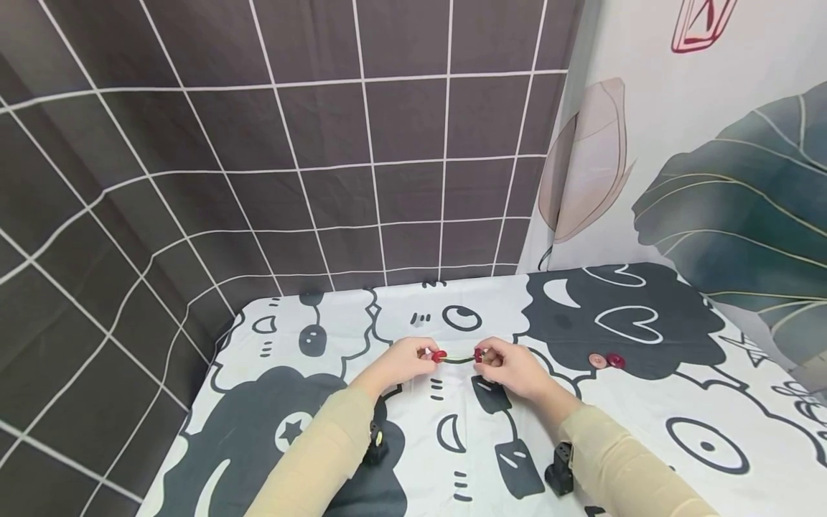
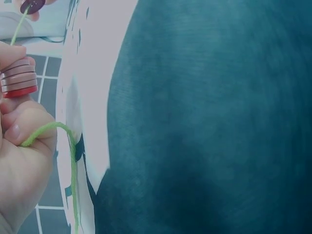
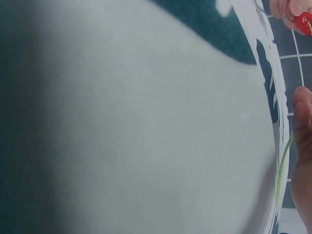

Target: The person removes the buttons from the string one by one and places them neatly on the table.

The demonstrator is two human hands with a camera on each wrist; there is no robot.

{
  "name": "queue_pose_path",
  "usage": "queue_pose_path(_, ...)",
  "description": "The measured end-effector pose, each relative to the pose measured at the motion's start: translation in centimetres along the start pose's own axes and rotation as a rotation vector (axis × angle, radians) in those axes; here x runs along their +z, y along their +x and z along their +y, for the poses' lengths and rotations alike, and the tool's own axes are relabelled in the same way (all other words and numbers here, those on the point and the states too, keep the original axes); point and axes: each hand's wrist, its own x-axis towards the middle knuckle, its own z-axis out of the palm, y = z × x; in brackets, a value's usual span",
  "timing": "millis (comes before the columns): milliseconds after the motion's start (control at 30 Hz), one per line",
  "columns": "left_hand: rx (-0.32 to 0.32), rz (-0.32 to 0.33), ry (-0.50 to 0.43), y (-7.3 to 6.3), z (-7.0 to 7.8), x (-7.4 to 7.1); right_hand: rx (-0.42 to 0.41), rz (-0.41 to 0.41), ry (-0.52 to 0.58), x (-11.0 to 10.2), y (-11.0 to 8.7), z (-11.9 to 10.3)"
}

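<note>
My left hand pinches a short stack of round buttons, several pink ones and a bright red one at the end. Strung through them is a green cord, whose tail comes out of the left hand and hangs down in the left wrist view. To the right, my right hand grips a dark red button at its fingertips. A short span of cord runs between the two hands, close over the patterned cloth. Another length of green cord trails below the right hand.
A pink button and a dark red button lie side by side on the cloth to the right. Dark gridded curtain hangs behind and at the left. Black devices are strapped at both wrists.
</note>
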Motion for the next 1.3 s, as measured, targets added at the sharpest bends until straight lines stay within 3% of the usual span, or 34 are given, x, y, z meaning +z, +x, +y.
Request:
queue_pose_path(133, 0.005, 0.002, 0.007, 0.0, -0.1, 0.0, -0.049, 0.031, -0.007, -0.1, -0.2, 0.3)
queue_pose_path(367, 0.007, 0.012, 0.011, -0.2, 0.0, 0.0, 0.059, -0.003, -0.053, -0.7, -0.3, 0.8)
queue_pose_path(1300, 0.007, 0.008, 0.014, -0.3, -0.3, -0.1, 0.107, 0.003, -0.032, -2.1, -0.6, 1.6)
